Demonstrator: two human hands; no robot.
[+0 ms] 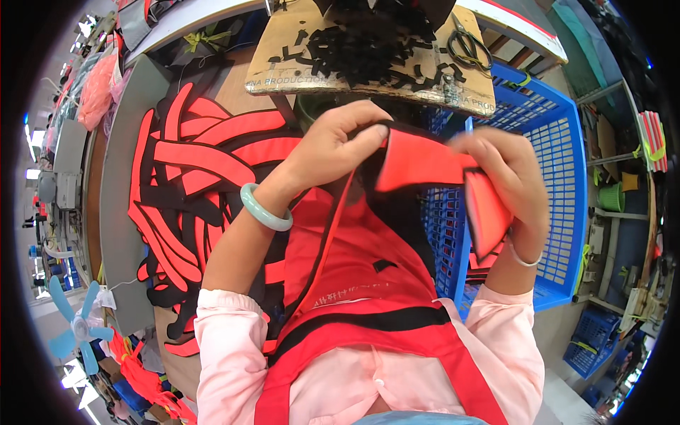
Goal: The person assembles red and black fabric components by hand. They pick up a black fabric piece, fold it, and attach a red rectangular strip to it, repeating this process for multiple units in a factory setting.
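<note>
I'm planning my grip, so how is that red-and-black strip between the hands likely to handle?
The red-and-black strip is probably floppy, since it appears to bend beside the right hand. It looks thin, so likely light for its size. Being flat, it probably won't roll.

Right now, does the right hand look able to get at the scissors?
Probably yes: the scissors lie uncovered on the wooden board's right side, but the right hand would likely need to release the red-and-black strip first.

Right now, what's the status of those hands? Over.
Left hand: pinching coral-and-black strip. Right hand: on it, fingers blurred. Blue crate at right; nothing visibly blocking the hands.
</note>
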